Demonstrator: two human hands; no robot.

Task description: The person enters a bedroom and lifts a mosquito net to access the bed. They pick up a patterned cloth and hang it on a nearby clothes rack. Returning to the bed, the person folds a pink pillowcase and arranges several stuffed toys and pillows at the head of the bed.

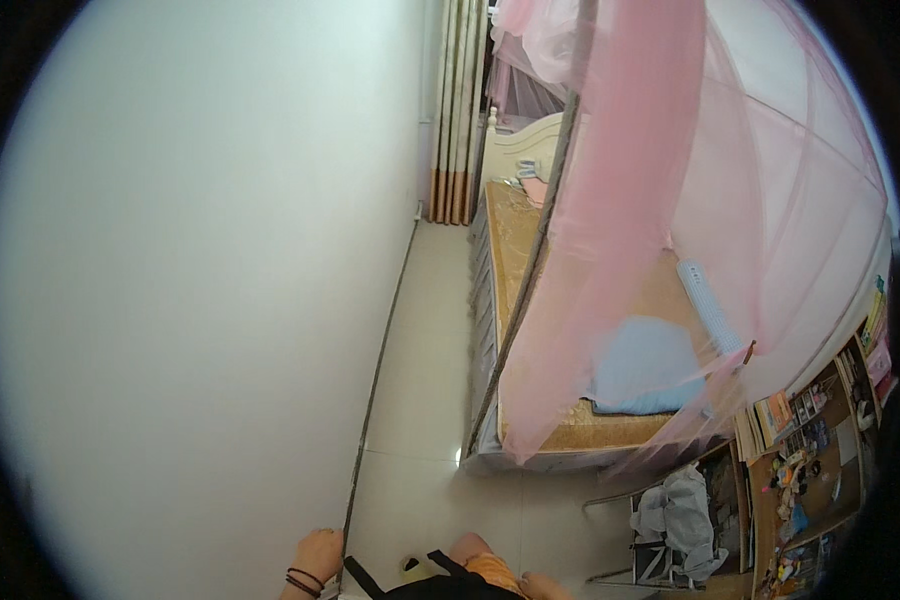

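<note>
At the bottom edge, my left hand (320, 553), with dark bands around the wrist, is closed beside the foot of the white wall (195, 300); whether it holds anything cannot be told. My right hand (544, 586) shows only in part at the bottom edge, next to orange cloth (495, 570) over my leg; its fingers are mostly hidden. Dark straps (446, 561) and dark cloth lie between the hands. A round, pale yellowish thing (414, 568) is on the floor near my feet, partly covered by the dark cloth.
A bed with a gold mattress (615, 431), a folded blue cloth (649, 367) and a long bolster (709, 307) stands ahead, under pink netting (622, 135). A tiled floor strip (420, 337) runs between wall and bed to a curtain (454, 112). A chair with grey clothing (679, 517) and cluttered shelves (765, 480) stand right.
</note>
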